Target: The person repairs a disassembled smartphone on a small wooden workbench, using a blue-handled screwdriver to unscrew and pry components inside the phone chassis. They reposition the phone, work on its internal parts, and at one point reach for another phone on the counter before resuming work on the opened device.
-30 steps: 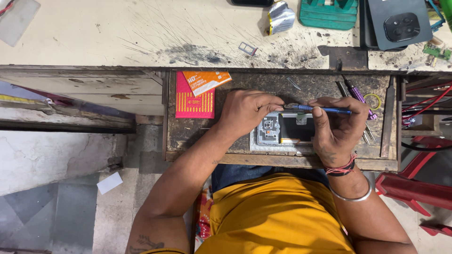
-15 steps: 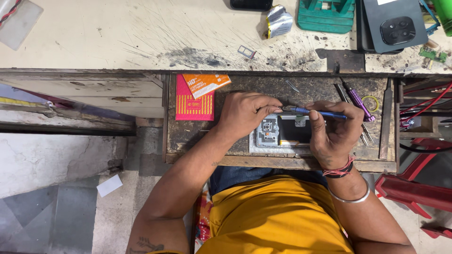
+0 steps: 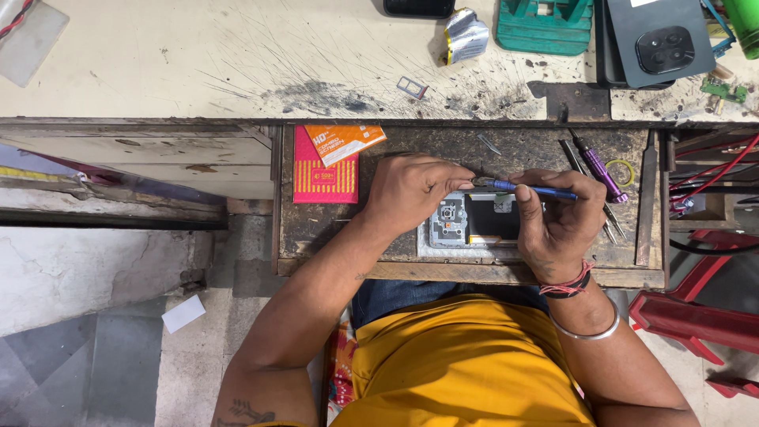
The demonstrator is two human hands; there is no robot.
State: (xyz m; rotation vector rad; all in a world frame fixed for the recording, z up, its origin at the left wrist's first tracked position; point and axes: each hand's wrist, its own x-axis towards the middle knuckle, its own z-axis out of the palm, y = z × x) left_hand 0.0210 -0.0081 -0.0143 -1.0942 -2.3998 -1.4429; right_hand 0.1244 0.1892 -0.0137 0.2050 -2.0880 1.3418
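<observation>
Opened grey smartphone chassis [image 3: 474,225], exposed boards: in the open wooden drawer [image 3: 332,229], six o'clock of the table [image 3: 198,63]. Likely light, fragile; grip edges. Left hand [image 3: 411,190] steadies it; right hand [image 3: 557,221] pinches slim blue-handled screwdriver [image 3: 530,188].

Yellow shirt [image 3: 466,364], blue jeans, silver bangle [image 3: 589,332] and red-black thread bracelet [image 3: 568,286] on right wrist, left forearm tattoo [image 3: 251,411]

Blue screwdriver [image 3: 531,189] in the grip; grey, black-centred phone frame [image 3: 473,225] directly below it. Purple screwdriver [image 3: 599,168] right of the grip; pink, yellow-striped packet [image 3: 322,172] left of it.
</observation>
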